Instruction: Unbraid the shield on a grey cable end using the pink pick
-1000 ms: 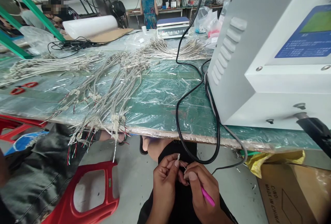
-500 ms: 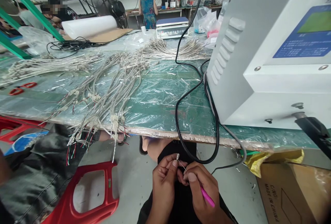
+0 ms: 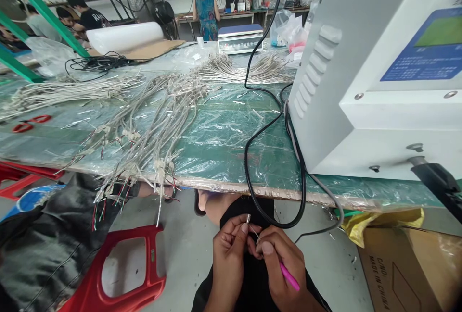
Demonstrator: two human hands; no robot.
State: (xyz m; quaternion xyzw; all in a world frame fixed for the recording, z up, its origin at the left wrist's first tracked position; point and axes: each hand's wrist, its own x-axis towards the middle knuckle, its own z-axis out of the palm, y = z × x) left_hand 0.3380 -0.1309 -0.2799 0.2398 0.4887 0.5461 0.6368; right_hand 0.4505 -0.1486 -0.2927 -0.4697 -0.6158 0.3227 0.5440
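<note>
Below the table edge, over my lap, my left hand (image 3: 228,249) is pinched shut on a small silver metal piece (image 3: 248,218) with a thin wire running from it. My right hand (image 3: 279,256) is closed on a pink-handled tool (image 3: 289,277), its thin tip meeting the wire between my two hands. The hands touch each other. On the table above lie several bundles of grey braided cables (image 3: 159,119) with red and green wire ends hanging over the front edge.
A large white machine (image 3: 364,76) with a blue panel fills the table's right side, black cords (image 3: 252,158) looping from it over the edge. The green table (image 3: 231,139) is wrapped in plastic film. Red scissors (image 3: 31,122) lie left. Red stool (image 3: 122,268), cardboard box (image 3: 407,268), people working behind.
</note>
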